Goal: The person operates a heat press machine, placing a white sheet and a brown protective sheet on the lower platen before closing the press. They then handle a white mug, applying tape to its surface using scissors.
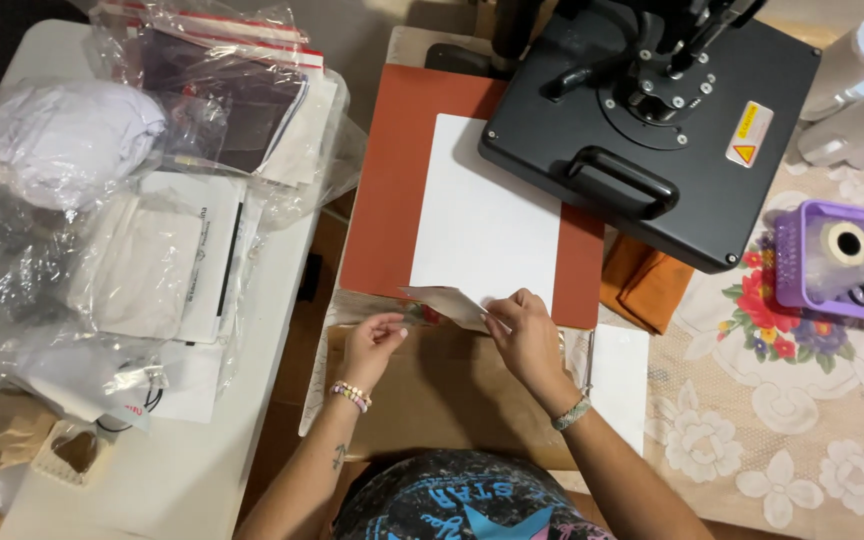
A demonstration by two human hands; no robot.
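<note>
We are pinching a thin paper sheet [449, 303] with our right hand [527, 335] at the near edge of the red mat [392, 190] — our left hand [372, 345] is hovering loosely curled, holding nothing, just left.

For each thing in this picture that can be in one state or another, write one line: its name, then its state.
Heat press top plate: swung aside, leaving the red pad uncovered.
Red pad: exposed, a white sheet on it.
White sheet: lying flat.
Small paper piece: lifted, pinched by the right hand.
Left hand: holding nothing, fingers loosely curled.
Purple basket: upright, holding a tape roll and scissors.
Plastic bags: crumpled.
</note>
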